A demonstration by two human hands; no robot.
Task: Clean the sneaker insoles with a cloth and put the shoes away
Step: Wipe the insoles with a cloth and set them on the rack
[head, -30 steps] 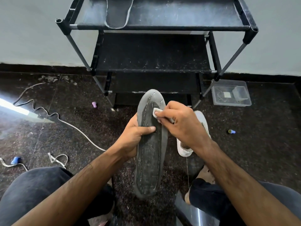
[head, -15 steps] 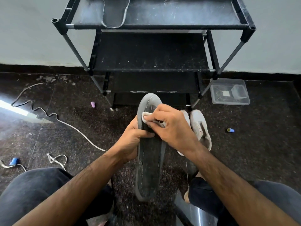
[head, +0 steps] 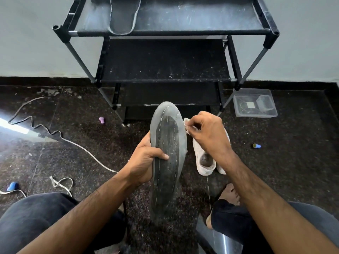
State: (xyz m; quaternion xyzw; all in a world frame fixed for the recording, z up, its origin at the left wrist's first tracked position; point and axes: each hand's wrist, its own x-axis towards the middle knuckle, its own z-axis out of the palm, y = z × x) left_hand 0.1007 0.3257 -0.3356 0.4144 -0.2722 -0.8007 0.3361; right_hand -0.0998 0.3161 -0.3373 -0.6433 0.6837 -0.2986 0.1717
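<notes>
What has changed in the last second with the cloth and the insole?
The right hand, pinching the small white cloth, slid off the dark grey insole to its right edge and no longer touches its face. The left hand grips the insole upright as before; the white sneakers stay on the floor.

Even, moderately dim indoor light fills the head view. A bright streak of glare crosses the glossy dark floor (head: 77,143) at the left edge. Wide-angle distortion makes the legs of the black shoe rack (head: 165,32) splay toward the frame edges. The insole (head: 167,153) is sharp at its top and softly blurred at its lower end; the knees at the bottom corners are soft.
</notes>
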